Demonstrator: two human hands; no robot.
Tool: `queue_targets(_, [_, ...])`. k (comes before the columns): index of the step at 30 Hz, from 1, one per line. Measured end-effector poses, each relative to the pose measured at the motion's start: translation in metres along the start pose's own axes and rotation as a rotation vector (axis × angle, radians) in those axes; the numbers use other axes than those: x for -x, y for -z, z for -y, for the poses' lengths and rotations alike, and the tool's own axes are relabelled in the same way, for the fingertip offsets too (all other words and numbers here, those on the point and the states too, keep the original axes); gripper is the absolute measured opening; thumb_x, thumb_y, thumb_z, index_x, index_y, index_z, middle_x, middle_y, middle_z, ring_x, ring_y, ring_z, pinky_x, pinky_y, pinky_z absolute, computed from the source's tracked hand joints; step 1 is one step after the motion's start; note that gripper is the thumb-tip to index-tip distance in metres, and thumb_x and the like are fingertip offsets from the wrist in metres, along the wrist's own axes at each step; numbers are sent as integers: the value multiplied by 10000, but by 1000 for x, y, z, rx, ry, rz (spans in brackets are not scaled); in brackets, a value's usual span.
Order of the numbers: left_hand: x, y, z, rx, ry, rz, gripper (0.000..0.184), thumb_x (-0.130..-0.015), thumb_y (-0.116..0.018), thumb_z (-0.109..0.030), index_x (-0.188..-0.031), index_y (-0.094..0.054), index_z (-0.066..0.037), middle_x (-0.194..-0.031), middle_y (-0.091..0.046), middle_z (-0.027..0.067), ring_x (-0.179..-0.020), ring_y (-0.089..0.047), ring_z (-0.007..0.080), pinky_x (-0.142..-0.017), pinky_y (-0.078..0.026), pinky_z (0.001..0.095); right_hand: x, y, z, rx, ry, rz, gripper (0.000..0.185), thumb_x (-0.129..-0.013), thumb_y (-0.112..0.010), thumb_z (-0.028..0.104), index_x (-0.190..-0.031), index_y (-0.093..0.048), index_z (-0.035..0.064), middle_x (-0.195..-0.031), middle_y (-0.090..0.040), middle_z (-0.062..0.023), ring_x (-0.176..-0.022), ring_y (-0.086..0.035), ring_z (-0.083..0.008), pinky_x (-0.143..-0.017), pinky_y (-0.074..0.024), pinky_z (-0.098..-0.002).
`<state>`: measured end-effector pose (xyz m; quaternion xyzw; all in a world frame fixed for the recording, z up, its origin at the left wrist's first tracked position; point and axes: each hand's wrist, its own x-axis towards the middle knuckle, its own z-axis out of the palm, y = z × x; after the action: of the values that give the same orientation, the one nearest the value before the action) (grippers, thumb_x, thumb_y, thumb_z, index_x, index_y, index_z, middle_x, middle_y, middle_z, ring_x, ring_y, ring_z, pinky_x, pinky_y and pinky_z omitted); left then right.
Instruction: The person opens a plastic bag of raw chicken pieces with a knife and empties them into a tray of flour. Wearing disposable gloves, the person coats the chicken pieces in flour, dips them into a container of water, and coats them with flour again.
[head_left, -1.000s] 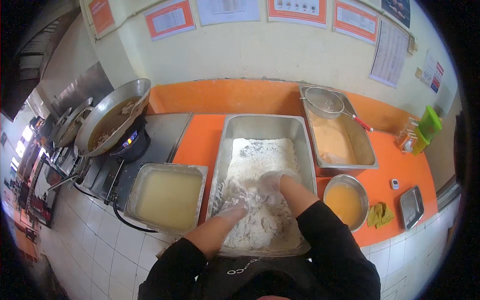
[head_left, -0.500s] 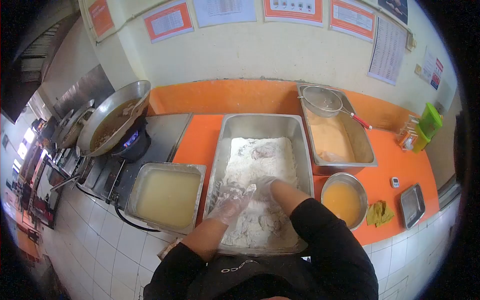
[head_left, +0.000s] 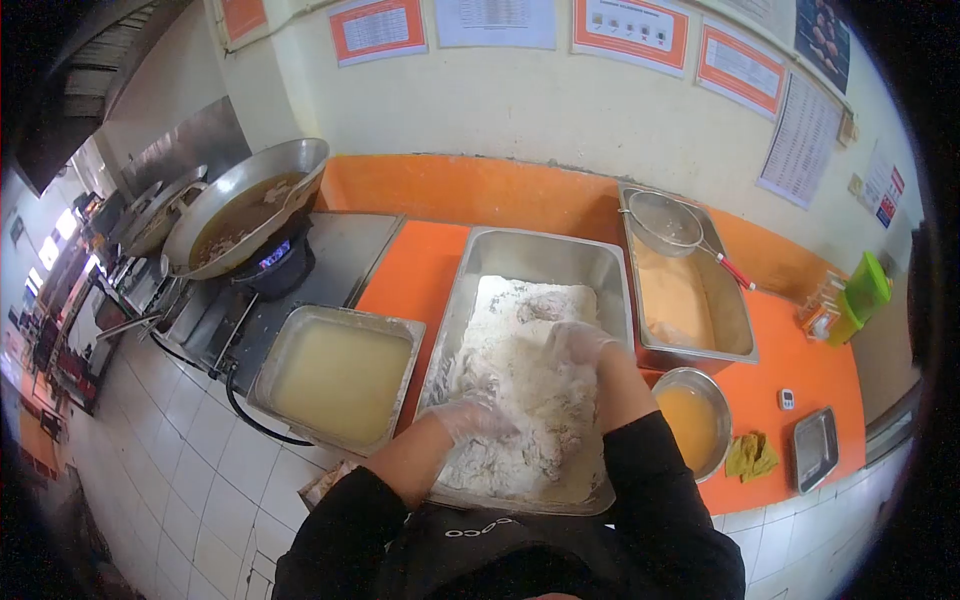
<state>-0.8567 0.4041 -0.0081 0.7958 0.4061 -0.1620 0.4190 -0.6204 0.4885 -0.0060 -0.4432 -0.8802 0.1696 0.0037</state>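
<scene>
A deep steel pan (head_left: 555, 262) holds white flour (head_left: 495, 310), with flour-coated lumps (head_left: 520, 455) in its near half. Both my hands wear clear plastic gloves dusted with flour. My left hand (head_left: 478, 416) lies low over the flour at the pan's left side, its fingertips partly lost in it. Farther in and to the right, my right hand (head_left: 582, 346) points down at the flour, its fingers smeared by motion. What either hand holds, if anything, does not show. Another floured lump (head_left: 548, 306) rests at the far end.
Left of the pan stands a tray of cloudy liquid (head_left: 335, 375); behind it, a wok of oil (head_left: 245, 215) sits over a lit burner. To the right are a steel container of orange powder (head_left: 675, 290) with a strainer (head_left: 667, 222), a bowl of orange liquid (head_left: 690, 425), and a yellow-green cloth (head_left: 752, 457).
My hands have moved apart: the right one is farther into the pan and to the right, the left slightly lower. Flour between them is stirred up. The camera view has shifted.
</scene>
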Motion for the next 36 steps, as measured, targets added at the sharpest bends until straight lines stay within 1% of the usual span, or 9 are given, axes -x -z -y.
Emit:
queue_targets(3, [-39, -28, 47, 212, 4, 115, 515, -762, -558, -444, -1118, -553, -72, -1175, -521, 149, -1108, -478, 215, -930, -362, 309, 10, 16, 23, -283, -198, -79, 130, -627, -583, 100, -733, -627, 39, -782, -637, -116, -695, -614, -242, -618, -481, -300])
queue_targets(6, [-7, -27, 39, 369, -120, -136, 460, -723, -599, -380, -1046, -589, -52, -1109, -561, 153, -1046, -526, 201, -884, -402, 294, 9, 9, 5, -429, 152, -209, 97, -587, -592, 67, -679, -622, 61, -699, -626, -83, -644, -606, -201, -570, -468, -287])
queue_targets(9, [-9, -28, 21, 334, 315, -479, 434, -707, -593, -378, -989, -612, -49, -1059, -579, 158, -1002, -546, 193, -879, -406, 298, -3, -11, -12, 438, 67, -378, 145, -620, -575, 68, -751, -632, 94, -659, -608, -87, -591, -576, -198, -544, -457, -292])
queue_targets(12, [-32, -26, 29, 154, 235, -478, 556, -761, -628, -357, -1209, -442, -85, -1261, -421, 166, -1174, -369, 365, -959, -325, 436, -4, 5, 23, 71, -232, -310, 273, -770, -525, 169, -1004, -576, 38, -935, -613, -131, -846, -578, -236, -766, -444, -308])
queue_targets(15, [-12, -39, 22, 673, 99, -777, 381, -715, -590, -370, -929, -630, -56, -1009, -601, 139, -923, -568, 209, -836, -428, 319, -23, -25, 7, -180, -270, -271, 324, -793, -519, 219, -1053, -566, 32, -994, -613, -137, -909, -574, -243, -814, -438, -312])
queue_targets(18, [-85, -53, 88, 269, -438, -449, 316, -693, -622, -320, -872, -628, -60, -848, -617, 129, -767, -575, 224, -736, -447, 352, -34, -64, -17, 23, -123, -32, 346, -782, -526, 255, -1047, -571, 37, -1003, -610, -134, -924, -567, -241, -818, -435, -313])
queue_targets(27, [7, -24, 33, 81, -217, -570, 310, -707, -551, -106, -1011, -507, -57, -932, -533, 110, -827, -509, 200, -721, -426, 361, -29, -24, 8, 211, -243, 162, 385, -751, -526, 357, -1010, -598, 81, -1025, -604, -110, -968, -543, -235, -844, -414, -355])
queue_targets(30, [6, -19, 21, 214, -339, -544, 305, -677, -569, -108, -972, -508, -62, -890, -527, 102, -798, -500, 198, -684, -417, 348, -2, 7, 61, 404, -109, -776, 237, -734, -575, 209, -887, -589, 29, -866, -582, -169, -827, -546, -313, -772, -432, -375])
queue_targets(36, [-58, -46, 47, 727, -670, -188, 298, -617, -605, -111, -896, -509, -71, -808, -515, 86, -739, -483, 193, -611, -400, 323, -52, -51, 54, 239, 27, -634, 237, -735, -559, 216, -870, -537, 23, -850, -569, -150, -804, -550, -275, -744, -443, -363])
